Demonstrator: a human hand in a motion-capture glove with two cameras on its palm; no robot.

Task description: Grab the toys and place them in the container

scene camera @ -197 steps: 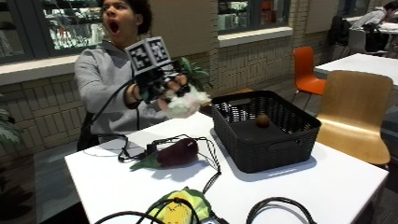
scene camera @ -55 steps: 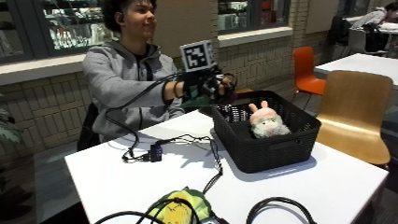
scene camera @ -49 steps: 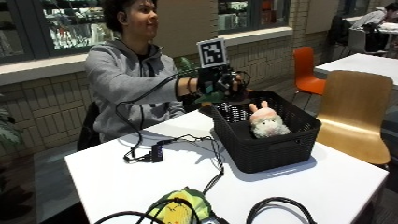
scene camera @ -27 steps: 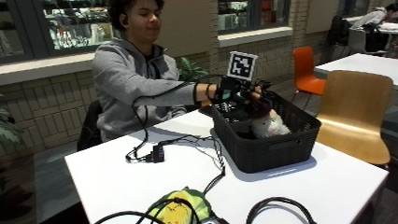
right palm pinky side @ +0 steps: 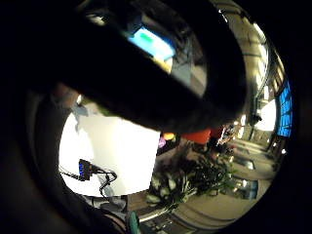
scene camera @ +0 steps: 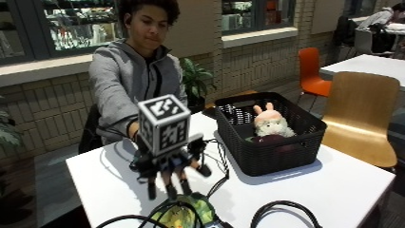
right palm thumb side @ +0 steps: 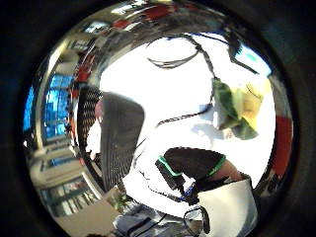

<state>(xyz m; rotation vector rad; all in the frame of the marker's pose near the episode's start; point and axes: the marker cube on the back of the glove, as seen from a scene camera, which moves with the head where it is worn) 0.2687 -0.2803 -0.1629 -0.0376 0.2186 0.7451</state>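
Now the black-gloved right hand [scene camera: 169, 167] hangs with its fingers pointing down, holding nothing, just above a green-and-yellow soft toy [scene camera: 179, 213] lying at the white table's [scene camera: 329, 190] near edge. Further off, the black woven plastic basket [scene camera: 269, 152] holds a white plush animal [scene camera: 268, 124] and a dark purple toy [scene camera: 271, 139].

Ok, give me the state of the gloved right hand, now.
Right hand: open, fingers pointing down, holding nothing, reaching over the yellow-green toy on the table.
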